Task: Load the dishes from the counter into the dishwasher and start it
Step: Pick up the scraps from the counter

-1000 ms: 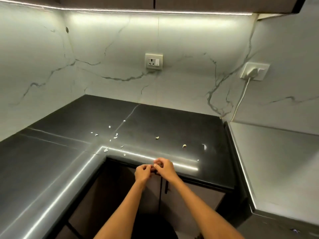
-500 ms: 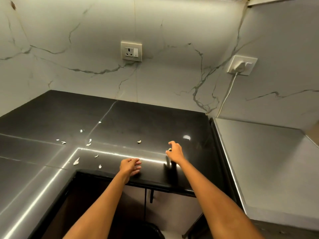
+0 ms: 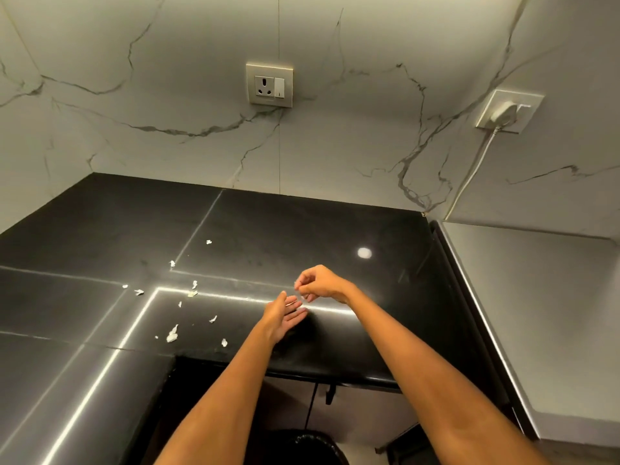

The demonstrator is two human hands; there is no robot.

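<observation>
With no dishes or dishwasher in view, loading appears not yet begun: the right hand [image 3: 320,284] pinches a tiny scrap just above the flat, upturned left hand [image 3: 283,317] over the black counter [image 3: 302,229].

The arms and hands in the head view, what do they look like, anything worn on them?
Both forearms are bare all the way to the bottom edge of the picture: no sleeves show. The left hand and the right hand wear no gloves, and neither wrist carries a watch or a bracelet. No ring can be made out on the fingers, though they are small in the picture.
</observation>
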